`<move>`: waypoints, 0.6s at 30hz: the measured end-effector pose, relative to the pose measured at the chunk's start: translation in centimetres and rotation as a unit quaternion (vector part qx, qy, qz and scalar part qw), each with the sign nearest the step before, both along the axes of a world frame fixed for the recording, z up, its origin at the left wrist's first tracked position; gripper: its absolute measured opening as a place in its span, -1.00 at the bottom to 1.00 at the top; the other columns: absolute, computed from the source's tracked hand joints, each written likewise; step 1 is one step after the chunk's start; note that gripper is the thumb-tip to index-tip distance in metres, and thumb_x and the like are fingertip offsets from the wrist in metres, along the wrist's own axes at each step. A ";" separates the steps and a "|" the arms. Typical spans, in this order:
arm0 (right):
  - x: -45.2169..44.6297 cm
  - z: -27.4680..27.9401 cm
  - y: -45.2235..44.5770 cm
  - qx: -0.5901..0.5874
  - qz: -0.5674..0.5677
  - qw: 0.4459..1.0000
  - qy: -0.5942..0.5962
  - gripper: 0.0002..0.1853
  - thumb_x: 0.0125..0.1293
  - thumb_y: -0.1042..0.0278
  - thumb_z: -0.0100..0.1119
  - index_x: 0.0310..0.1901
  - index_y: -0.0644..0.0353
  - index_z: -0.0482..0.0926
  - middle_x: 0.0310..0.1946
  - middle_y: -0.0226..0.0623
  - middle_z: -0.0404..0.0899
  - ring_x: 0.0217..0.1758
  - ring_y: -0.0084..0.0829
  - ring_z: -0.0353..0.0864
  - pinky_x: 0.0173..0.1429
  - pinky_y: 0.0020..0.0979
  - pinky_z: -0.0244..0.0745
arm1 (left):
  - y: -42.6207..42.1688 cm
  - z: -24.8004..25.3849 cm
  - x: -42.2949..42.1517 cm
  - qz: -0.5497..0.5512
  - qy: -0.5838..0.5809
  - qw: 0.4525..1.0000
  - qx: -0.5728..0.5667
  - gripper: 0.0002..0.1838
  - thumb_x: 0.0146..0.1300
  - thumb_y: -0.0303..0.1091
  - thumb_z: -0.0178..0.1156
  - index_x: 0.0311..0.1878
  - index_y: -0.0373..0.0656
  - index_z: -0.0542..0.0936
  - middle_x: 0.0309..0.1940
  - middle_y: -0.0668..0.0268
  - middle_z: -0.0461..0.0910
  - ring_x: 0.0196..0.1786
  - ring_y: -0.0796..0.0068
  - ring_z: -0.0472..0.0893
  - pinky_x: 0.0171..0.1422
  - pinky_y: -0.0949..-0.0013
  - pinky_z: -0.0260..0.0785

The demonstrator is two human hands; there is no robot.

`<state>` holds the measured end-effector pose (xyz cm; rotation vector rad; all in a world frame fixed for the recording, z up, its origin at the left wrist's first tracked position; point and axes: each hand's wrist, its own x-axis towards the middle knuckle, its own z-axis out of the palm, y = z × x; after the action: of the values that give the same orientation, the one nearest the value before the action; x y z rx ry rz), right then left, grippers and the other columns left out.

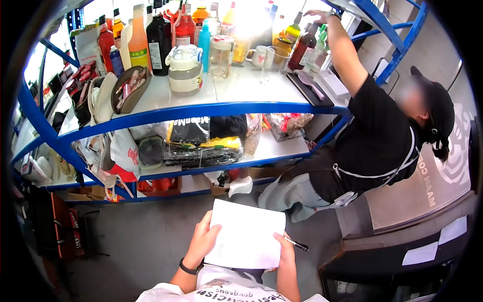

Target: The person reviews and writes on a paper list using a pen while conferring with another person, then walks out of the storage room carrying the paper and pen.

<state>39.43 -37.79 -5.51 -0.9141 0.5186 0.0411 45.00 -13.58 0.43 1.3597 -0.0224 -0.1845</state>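
Note:
White paper sheets (246, 234) are held up between my two hands in the head view, low in the middle. My left hand (204, 236) grips their left edge, thumb on top, with a dark band on the wrist. At the right edge my right hand (285, 249) pinches the sheets and also holds a black-and-white pen (297, 243), which points out to the right. Small print shows faintly on the page, too small to read. The fingers beneath the paper are hidden.
Ahead, a blue-framed shelf (216, 109) holds bottles, a white-lidded jug (185, 68), cups and packaged goods. A person in black (382, 131) stands at the right, one arm stretched over the bottles. An orange-and-black object (63, 226) sits lower left; a dark cabinet (382, 272) is lower right.

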 end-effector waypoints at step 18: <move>-8.7 2.6 -19.8 0.024 -0.228 0.970 -0.080 -0.59 0.19 0.49 0.10 0.10 0.34 0.39 -0.02 -0.17 0.52 0.01 -0.31 0.52 0.13 -0.34 0.39 | -24.2 3.0 0.2 -0.227 -0.126 0.965 0.023 -0.54 0.18 -0.51 0.02 0.19 -0.25 0.31 -0.09 0.23 0.55 -0.02 0.54 0.51 0.10 0.43 0.33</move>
<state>30.76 -57.56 -2.93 -0.7270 0.5639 -0.4317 45.17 -37.75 3.42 1.4021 -0.5499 -0.3973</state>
